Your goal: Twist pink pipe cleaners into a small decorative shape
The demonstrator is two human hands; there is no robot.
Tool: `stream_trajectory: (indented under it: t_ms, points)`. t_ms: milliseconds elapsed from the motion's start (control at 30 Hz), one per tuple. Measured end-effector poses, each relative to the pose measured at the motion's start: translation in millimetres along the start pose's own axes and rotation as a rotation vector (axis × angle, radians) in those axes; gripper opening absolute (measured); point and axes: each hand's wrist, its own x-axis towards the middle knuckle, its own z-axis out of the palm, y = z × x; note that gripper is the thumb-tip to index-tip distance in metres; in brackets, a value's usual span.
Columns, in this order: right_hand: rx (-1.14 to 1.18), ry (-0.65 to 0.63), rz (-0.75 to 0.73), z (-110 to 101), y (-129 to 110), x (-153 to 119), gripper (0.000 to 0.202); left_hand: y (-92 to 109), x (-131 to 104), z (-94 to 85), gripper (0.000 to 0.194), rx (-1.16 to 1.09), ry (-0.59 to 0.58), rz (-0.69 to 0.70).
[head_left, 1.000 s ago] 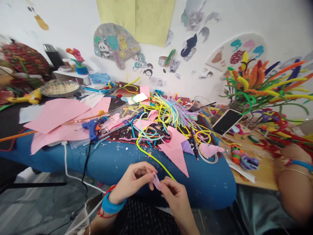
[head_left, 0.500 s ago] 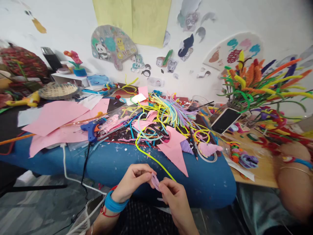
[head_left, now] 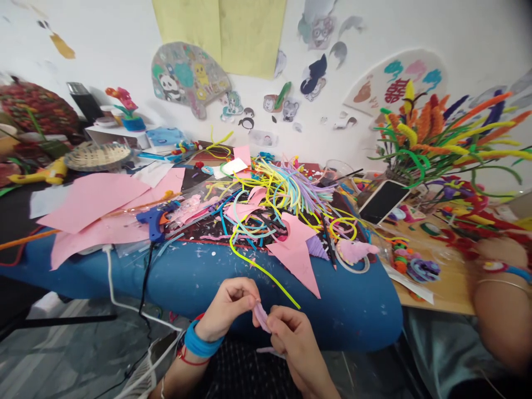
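Observation:
A small light-purple fuzzy strip [head_left: 261,316] is stretched between my two hands, just in front of the blue table edge. My left hand [head_left: 235,306] pinches its upper left end between thumb and fingers. At its lower right end, my right hand [head_left: 290,331] is closed on it with thumb and forefinger. A pale purple tail shows below, left of my right hand. Beyond my hands lie a cut pink sheet [head_left: 296,250], a long yellow-green stem [head_left: 270,273] and a pile of pastel stems [head_left: 291,185].
At the left are large pink sheets [head_left: 97,200] and a blue glue gun [head_left: 156,220] with its cord hanging over the edge. A phone [head_left: 383,203] leans near colourful fuzzy flowers [head_left: 436,133]. Another person's arm [head_left: 501,299] rests at the right.
The purple strip and my left hand have shifted slightly left and down. Its pale tail now shows further left. Both hands keep their pinch. The view has moved a little.

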Motion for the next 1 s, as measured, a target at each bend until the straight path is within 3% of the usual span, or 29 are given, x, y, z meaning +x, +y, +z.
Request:
stream_trajectory:
  t_ms: [233,700,900,1000]
  points:
    - [0.058,-0.032,0.016,4,-1,1,0.028,-9,1,-1.3,0.017,-0.084,0.006,0.04]
    - [-0.032,0.027,-0.154,4,5,-1,0.028,-14,0,5.9,0.019,-0.068,0.105,0.105]
    - [-0.233,0.212,-0.264,0,8,1,0.03,-10,1,16.1,0.027,0.08,0.227,0.03]
    - [-0.356,0.28,-0.301,0,7,1,0.03,-5,0,20.3,0.019,0.251,0.232,-0.021]
